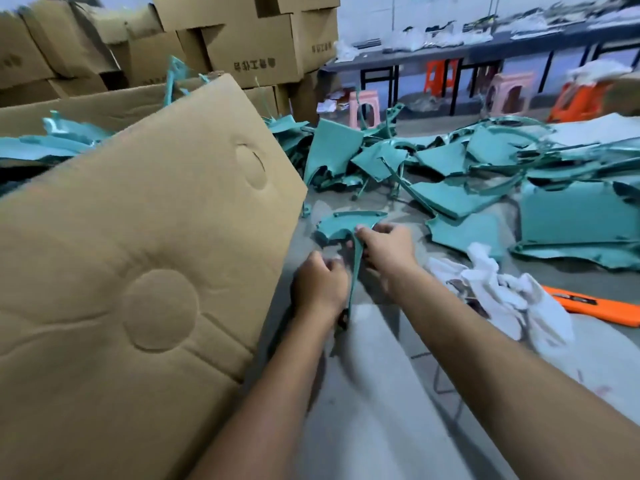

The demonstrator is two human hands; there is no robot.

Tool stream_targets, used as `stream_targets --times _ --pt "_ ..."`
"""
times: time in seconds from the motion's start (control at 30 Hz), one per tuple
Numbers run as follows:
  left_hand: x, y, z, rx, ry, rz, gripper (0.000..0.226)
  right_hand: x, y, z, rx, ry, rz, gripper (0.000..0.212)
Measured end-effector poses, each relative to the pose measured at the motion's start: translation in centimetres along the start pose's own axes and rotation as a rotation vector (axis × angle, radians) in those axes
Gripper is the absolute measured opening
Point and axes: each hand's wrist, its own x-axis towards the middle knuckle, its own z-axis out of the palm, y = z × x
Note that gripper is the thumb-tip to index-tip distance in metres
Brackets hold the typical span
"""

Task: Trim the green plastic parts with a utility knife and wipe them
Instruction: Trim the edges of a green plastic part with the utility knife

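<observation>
Green plastic part (341, 226) gripped by right hand (388, 249); left hand (320, 284) fingers curled, contents undeterminable.

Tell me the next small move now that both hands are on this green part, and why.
Probably free the right hand and reach for the orange utility knife lying past the white cloth. The left hand already grips the green part, and no blade is in hand.

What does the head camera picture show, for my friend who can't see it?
Two bare hands, the left hand and the right hand, hold a thin green plastic part over a grey table. A white cloth and orange utility knife lie to the right.
</observation>
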Motion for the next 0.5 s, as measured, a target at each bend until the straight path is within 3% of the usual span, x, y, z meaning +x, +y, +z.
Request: stream_targets --times 0.1,0.17,0.23,0.3,0.37,0.43,0.5 --pt "-0.8 2.3 2.8 -0.529 -0.238 -0.071 0.034 0.0 -1.2 -4.0 -0.246 0.022 -0.196 0.026" --pt "-1.5 4.2 4.4 -0.809 -0.375 -0.157 0.033 -0.7 -2.0 -7.2 -0.34 0.011 -0.339 0.024" --pt "-1.9 5.6 6.0 -0.861 -0.419 -0.188 0.031 -1.9 -2.5 -10.7 -0.379 0.075 -0.483 0.023" --pt "-1.8 6.1 7.5 -0.833 -0.383 -0.186 0.028 -3.0 -2.6 -14.4 -0.483 0.276 -0.689 0.019" --pt "-1.4 6.0 8.6 -0.805 -0.316 -0.183 0.031 -3.5 -2.1 -17.8 -0.747 0.478 -0.801 0.011" --pt "-0.9 5.3 9.4 -0.801 -0.242 -0.156 0.032 -3.5 -1.2 -20.5 -1.058 0.53 -0.685 0.02" --pt "-1.0 4.8 9.9 -0.815 -0.233 -0.084 0.039 -3.3 -0.4 -22.1 -1.262 0.359 -0.512 0.02"
